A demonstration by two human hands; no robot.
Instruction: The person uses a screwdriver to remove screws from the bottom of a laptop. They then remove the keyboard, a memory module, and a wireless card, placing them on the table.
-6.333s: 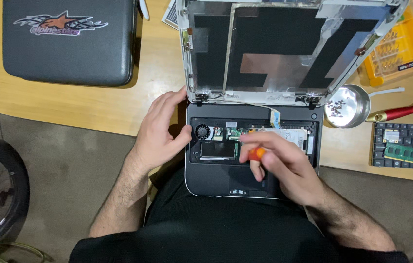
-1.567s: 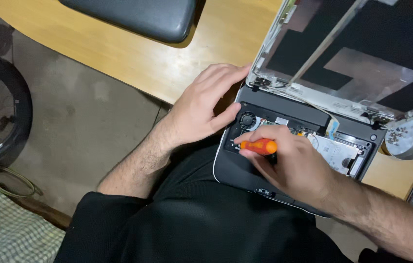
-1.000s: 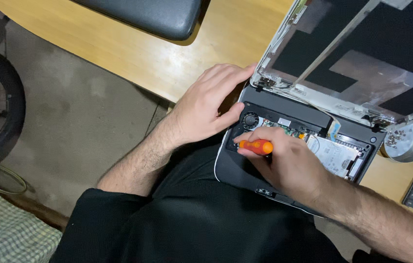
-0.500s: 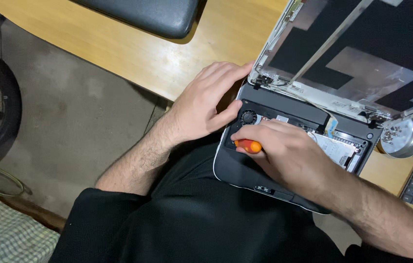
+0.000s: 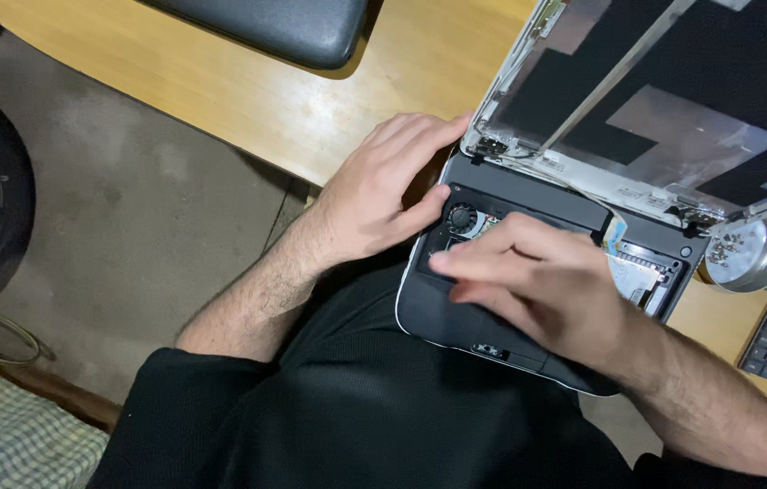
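A: Laptop base (image 5: 456, 317) hangs off bench (image 5: 247, 100) onto lap. L hand (image 5: 374, 195) flat, fingers apart, bracing corner by fan (image 5: 462, 216).
B: R hand (image 5: 528, 281) blurred over internals, grip can't tell. Risk: base slips, ribbon cable (image 5: 614, 234) snags.

Orange screwdriver handle was poking out of the right hand (image 5: 537, 281) half a second ago, now it's hidden and the fingers are blurred, stretched left across the opened laptop base (image 5: 528, 335). Camera drifted slightly too.
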